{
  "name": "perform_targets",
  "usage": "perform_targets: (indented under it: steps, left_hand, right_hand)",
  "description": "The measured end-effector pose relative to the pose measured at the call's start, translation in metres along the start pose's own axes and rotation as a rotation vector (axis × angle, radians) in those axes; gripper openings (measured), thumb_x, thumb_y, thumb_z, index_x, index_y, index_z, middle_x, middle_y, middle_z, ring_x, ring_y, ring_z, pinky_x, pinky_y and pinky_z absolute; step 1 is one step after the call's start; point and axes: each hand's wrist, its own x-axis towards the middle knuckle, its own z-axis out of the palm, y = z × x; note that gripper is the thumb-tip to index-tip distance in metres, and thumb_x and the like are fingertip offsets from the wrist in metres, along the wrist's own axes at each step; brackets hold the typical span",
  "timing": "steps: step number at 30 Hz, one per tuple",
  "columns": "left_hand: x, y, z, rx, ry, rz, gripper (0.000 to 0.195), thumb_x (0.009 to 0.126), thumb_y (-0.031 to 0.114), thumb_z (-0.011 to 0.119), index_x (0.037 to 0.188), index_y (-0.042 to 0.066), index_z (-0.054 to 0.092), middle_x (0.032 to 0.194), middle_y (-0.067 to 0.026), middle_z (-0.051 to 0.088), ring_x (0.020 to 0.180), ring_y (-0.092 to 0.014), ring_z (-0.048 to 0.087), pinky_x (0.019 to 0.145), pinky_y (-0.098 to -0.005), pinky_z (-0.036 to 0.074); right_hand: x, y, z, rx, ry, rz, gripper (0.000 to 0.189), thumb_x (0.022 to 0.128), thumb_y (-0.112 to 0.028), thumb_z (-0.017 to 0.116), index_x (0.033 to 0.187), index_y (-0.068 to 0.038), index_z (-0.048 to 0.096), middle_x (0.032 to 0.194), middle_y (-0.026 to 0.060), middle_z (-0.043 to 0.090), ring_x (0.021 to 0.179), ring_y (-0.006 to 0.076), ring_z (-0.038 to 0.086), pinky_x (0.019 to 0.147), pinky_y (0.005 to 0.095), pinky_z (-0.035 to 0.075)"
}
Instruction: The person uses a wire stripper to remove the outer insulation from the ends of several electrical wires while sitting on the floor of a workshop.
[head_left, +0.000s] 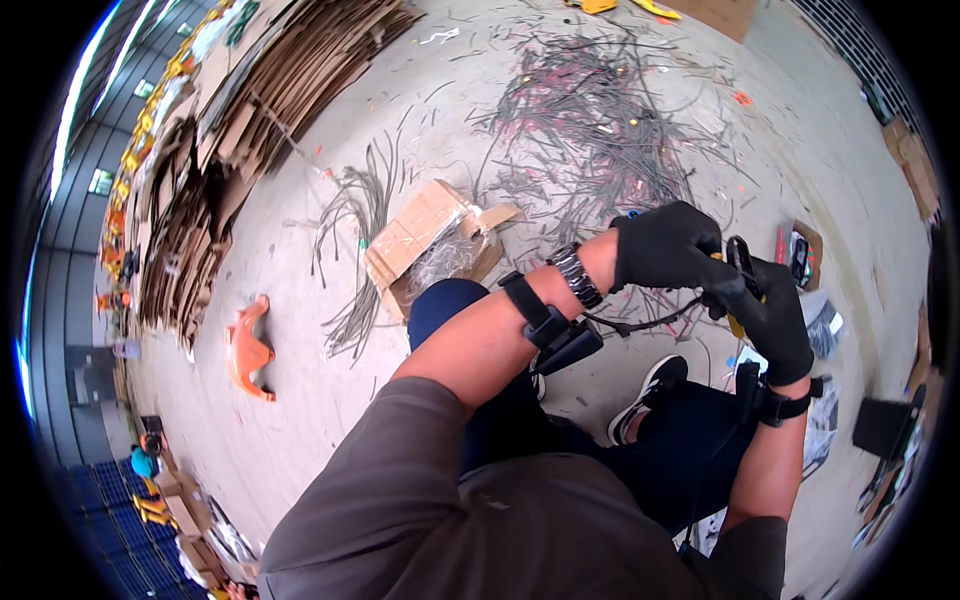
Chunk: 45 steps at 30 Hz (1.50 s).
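My left hand, in a black glove, is curled against my right hand, also black-gloved. My right hand grips a hand tool with yellow handles; its working end is hidden by the fingers. A dark cable runs leftwards from where the hands meet and sags below my left wrist. My left fingers appear to pinch the cable, though the glove hides the grip. A black looped part sticks up between the hands; whether it is cable or tool I cannot tell.
Cut cable pieces lie heaped ahead. Left of them are an opened cardboard box with clear plastic, a bundle of long cables and an orange plastic part. Flattened cardboard is stacked beyond. A small box stands right.
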Motion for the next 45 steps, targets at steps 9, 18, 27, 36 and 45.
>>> perform_targets:
  steps: [9, 18, 27, 36, 45]
  left_hand:
    - [-0.002, 0.007, 0.002, 0.041, -0.004, -0.028, 0.039, 0.086, 0.040, 0.074, 0.088, 0.001, 0.073, 0.068, -0.0094, 0.068, 0.060, -0.015, 0.062, 0.058, -0.0317, 0.049]
    - [-0.019, 0.050, -0.002, -0.516, -0.099, -0.104, 0.040, 0.092, 0.038, 0.073, 0.077, 0.002, 0.069, 0.059, -0.0036, 0.063, 0.050, -0.008, 0.058, 0.044, -0.0242, 0.041]
    - [-0.030, 0.048, 0.012, -0.630, 0.191, 0.200, 0.028, 0.098, 0.021, 0.061, 0.092, -0.005, 0.064, 0.071, -0.0120, 0.066, 0.056, -0.017, 0.063, 0.049, -0.0284, 0.048]
    - [-0.022, 0.046, -0.007, -0.706, 0.393, -0.027, 0.035, 0.107, 0.029, 0.049, 0.102, -0.003, 0.061, 0.080, -0.0133, 0.066, 0.062, -0.020, 0.062, 0.055, -0.0295, 0.049]
    - [-0.016, 0.019, -0.017, -0.476, 0.376, -0.113, 0.045, 0.105, 0.041, 0.053, 0.098, -0.002, 0.063, 0.077, -0.0122, 0.069, 0.060, -0.015, 0.065, 0.053, -0.0267, 0.052]
  right_hand:
    - [-0.003, -0.023, 0.004, -0.020, 0.010, 0.100, 0.026, 0.079, -0.010, 0.069, 0.102, 0.003, 0.073, 0.075, 0.0049, 0.070, 0.065, 0.0100, 0.062, 0.062, 0.0255, 0.048]
    - [-0.022, 0.016, -0.017, 0.470, -0.005, 0.070, 0.040, 0.079, -0.021, 0.073, 0.106, 0.005, 0.061, 0.104, 0.0178, 0.069, 0.090, 0.0263, 0.069, 0.080, 0.0353, 0.055]
    - [-0.005, -0.012, 0.010, 0.991, -0.058, -0.095, 0.026, 0.090, -0.021, 0.065, 0.098, 0.005, 0.064, 0.079, 0.0117, 0.066, 0.068, 0.0189, 0.064, 0.066, 0.0343, 0.053]
    - [0.006, 0.001, -0.015, 0.151, 0.329, 0.024, 0.029, 0.084, -0.019, 0.074, 0.104, 0.001, 0.067, 0.089, 0.0075, 0.067, 0.080, 0.0147, 0.063, 0.076, 0.0297, 0.050]
    - [0.012, 0.012, -0.018, 0.014, 0.166, 0.085, 0.030, 0.086, -0.024, 0.070, 0.105, 0.000, 0.067, 0.082, 0.0078, 0.062, 0.074, 0.0148, 0.057, 0.072, 0.0332, 0.048]
